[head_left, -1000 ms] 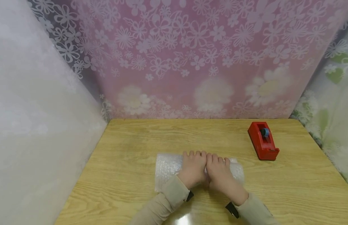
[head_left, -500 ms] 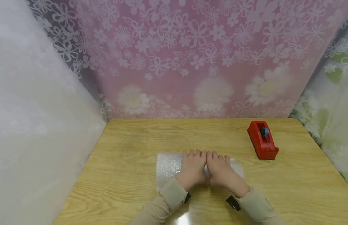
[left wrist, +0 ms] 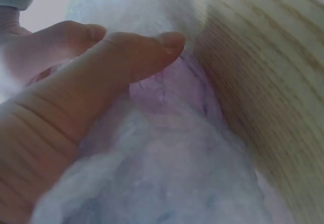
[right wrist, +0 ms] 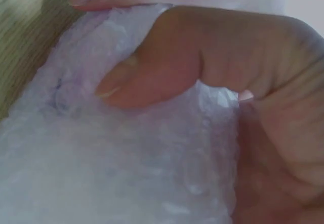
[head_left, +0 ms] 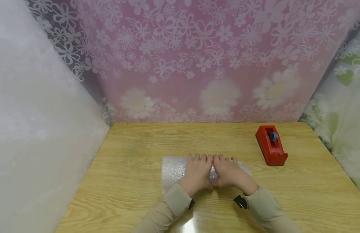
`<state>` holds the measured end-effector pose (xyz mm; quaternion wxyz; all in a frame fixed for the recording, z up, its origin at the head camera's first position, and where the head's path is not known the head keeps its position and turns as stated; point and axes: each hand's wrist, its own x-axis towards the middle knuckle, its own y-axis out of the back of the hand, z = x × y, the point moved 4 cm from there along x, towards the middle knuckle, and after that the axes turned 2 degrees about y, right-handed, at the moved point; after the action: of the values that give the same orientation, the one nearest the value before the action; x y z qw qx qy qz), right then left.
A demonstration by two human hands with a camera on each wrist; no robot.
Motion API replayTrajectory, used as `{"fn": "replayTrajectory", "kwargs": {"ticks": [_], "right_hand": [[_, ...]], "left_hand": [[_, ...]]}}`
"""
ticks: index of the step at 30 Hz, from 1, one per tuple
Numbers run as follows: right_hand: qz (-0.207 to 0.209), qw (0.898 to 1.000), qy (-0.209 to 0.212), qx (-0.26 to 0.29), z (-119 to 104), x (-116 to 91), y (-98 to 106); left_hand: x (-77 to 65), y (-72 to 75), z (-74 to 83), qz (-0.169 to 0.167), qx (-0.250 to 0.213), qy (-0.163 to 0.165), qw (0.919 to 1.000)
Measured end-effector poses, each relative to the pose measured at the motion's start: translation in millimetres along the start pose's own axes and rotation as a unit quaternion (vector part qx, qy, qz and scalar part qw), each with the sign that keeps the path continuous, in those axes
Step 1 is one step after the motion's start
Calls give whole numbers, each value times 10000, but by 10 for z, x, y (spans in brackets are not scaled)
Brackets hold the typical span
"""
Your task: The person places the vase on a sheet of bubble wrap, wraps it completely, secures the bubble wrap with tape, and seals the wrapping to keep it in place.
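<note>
A roll of clear bubble wrap (head_left: 173,171) lies crosswise on the wooden table, its two ends showing past the hands. My left hand (head_left: 197,173) grips the middle of the roll, fingers over the far side. Right beside it, my right hand (head_left: 230,173) grips the roll too, and the index fingers almost meet. In the left wrist view the left thumb presses the near side of the bubble wrap (left wrist: 182,168), where a pinkish-purple tint shows through. The right thumb presses the bubble wrap (right wrist: 101,158) in the right wrist view. What lies inside is hidden.
A red tape dispenser (head_left: 270,147) with a small blue roll of tape (head_left: 273,136) stands at the back right of the wooden table (head_left: 133,142). Flowered pink cloth (head_left: 180,64) hangs behind the far edge, and pale cloth hangs at both sides.
Both hands have shifted slightly away from the body, still gripping the roll. The wrists have moved up a little, and more of the wrap shows between the hands. The tape dispenser stays put.
</note>
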<state>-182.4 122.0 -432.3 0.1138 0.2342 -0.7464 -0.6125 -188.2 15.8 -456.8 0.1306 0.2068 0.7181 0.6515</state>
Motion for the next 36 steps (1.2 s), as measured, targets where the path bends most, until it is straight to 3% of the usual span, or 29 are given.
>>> {"fn": "replayTrajectory", "kwargs": {"ticks": [12, 21, 28, 36], "right_hand": [[246, 9994, 222, 24, 31, 20, 9], [119, 9997, 207, -69, 36, 79, 8], [-143, 9993, 229, 273, 112, 166, 29], [-793, 9923, 321, 896, 207, 245, -1]], "left_hand": [[71, 5, -34, -106, -139, -75, 9998], [66, -19, -66, -316, -181, -65, 9993], [83, -1, -77, -262, -113, -105, 9995], [76, 14, -73, -297, -267, -239, 9989]]}}
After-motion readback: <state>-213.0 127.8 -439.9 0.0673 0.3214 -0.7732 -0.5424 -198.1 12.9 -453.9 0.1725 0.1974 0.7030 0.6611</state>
